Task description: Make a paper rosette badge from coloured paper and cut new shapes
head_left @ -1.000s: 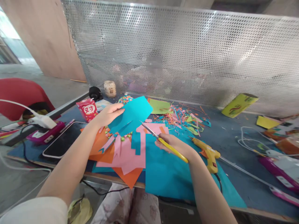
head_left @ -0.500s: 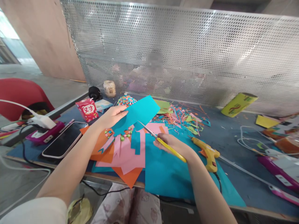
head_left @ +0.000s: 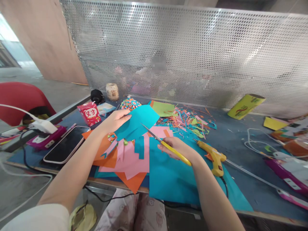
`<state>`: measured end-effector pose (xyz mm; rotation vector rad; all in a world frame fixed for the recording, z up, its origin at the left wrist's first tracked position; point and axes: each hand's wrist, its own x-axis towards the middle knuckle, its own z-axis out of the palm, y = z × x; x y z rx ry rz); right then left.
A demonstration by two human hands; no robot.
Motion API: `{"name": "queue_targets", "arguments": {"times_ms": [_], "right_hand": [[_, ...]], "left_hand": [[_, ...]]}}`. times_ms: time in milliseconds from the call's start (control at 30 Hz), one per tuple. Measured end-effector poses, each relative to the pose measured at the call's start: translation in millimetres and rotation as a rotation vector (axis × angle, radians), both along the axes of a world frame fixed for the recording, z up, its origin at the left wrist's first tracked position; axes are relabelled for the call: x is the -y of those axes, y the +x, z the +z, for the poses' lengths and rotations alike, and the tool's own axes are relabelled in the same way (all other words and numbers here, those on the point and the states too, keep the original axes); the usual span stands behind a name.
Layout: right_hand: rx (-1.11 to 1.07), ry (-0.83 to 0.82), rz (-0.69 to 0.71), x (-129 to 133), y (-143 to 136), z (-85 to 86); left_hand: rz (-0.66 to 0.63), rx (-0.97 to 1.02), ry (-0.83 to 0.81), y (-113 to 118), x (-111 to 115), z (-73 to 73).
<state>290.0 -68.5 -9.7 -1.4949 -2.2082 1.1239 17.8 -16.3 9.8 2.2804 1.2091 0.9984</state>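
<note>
My left hand [head_left: 118, 119] pinches the left edge of a blue sheet of paper [head_left: 139, 120], held up over the table. My right hand [head_left: 174, 147] grips yellow-handled scissors [head_left: 173, 150], whose blades point up and left and reach the lower edge of that sheet. Whether the blades are parted is too small to tell. Below lie two short blue strips [head_left: 141, 150], pink paper [head_left: 134, 165] and orange paper [head_left: 106, 155]. A large blue sheet [head_left: 173, 179] spreads under my right hand. Behind the held sheet sits a multicoloured paper rosette [head_left: 130, 104].
A yellow hot glue gun [head_left: 214, 157] lies right of my right hand, its cord hanging over the edge. Shredded paper scraps [head_left: 187, 120] are heaped behind. At left are a phone [head_left: 66, 146], a power strip [head_left: 45, 138] and a red packet [head_left: 89, 113]. A perforated metal panel [head_left: 192, 57] stands behind.
The blue sheet has tilted and its upper right corner has dropped, uncovering more of the green paper behind. Both hands stay nearly in place.
</note>
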Motion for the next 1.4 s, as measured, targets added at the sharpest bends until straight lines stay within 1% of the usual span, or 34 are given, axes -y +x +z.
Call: {"name": "queue_targets", "arguments": {"times_ms": [133,233,400,500,567,633,700,767,800,833,867,967,1000,1067,1167,1267,1333,1400], "right_hand": [[-0.056,-0.089,-0.054,1.0,-0.4,-1.4],[-0.064,-0.112,-0.065,-0.5,0.7,-4.5],[-0.023,-0.057,-0.083,-3.8,1.0,-7.4],[-0.020,0.004,-0.071,-4.0,0.8,-6.3],[-0.034,-0.012,-0.073,-4.2,2.1,-5.6],[-0.075,-0.060,-0.065,-5.0,4.3,-5.3],[-0.120,-0.083,-0.075,-7.1,5.9,-5.5],[-0.163,-0.072,-0.148,-10.2,5.1,-6.8],[-0.204,-0.057,-0.198,-11.9,3.6,-7.9],[-0.264,-0.039,-0.244,-13.5,1.2,-9.3],[-0.343,-0.016,-0.281,-14.9,-1.7,-10.9],[-0.592,0.054,-0.351,-18.2,-10.9,-15.7],[-0.649,0.068,-0.384,-19.2,-12.9,-16.9],[-0.719,0.085,-0.457,-22.0,-13.9,-18.6],[-0.743,0.105,-0.529,-27.7,-9.5,-20.2],[-0.681,0.119,-0.558,-32.7,-5.2,-22.3],[-0.651,0.150,-0.552,-34.4,-4.7,-24.3],[-0.641,0.182,-0.533,-34.9,-5.4,-26.4]], "left_hand": [[-0.004,0.021,-0.015,-0.6,-0.3,-1.3],[0.005,0.024,-0.022,-0.2,0.0,-0.9],[0.019,0.023,-0.063,2.4,0.7,0.0],[0.018,0.033,-0.064,2.3,-1.3,-2.6],[0.015,0.050,-0.051,0.7,-4.6,-5.5],[0.054,0.086,-0.031,-1.0,-9.4,-9.1],[0.137,0.141,-0.005,-0.9,-14.4,-13.2],[0.201,0.190,0.005,3.3,-17.6,-18.0],[0.197,0.195,0.002,7.3,-17.8,-20.7],[0.167,0.181,-0.008,12.5,-16.9,-23.4],[0.114,0.143,-0.024,18.6,-14.8,-26.1],[-0.102,-0.048,-0.091,37.9,-3.6,-33.0],[-0.158,-0.105,-0.096,43.2,0.5,-34.7],[-0.224,-0.201,-0.068,50.3,7.0,-36.7],[-0.231,-0.241,-0.052,50.7,9.4,-37.7],[-0.190,-0.216,-0.081,43.5,7.5,-34.7],[-0.144,-0.211,-0.026,38.3,12.9,-27.6],[-0.102,-0.170,0.070,34.8,30.7,-16.8]]}}
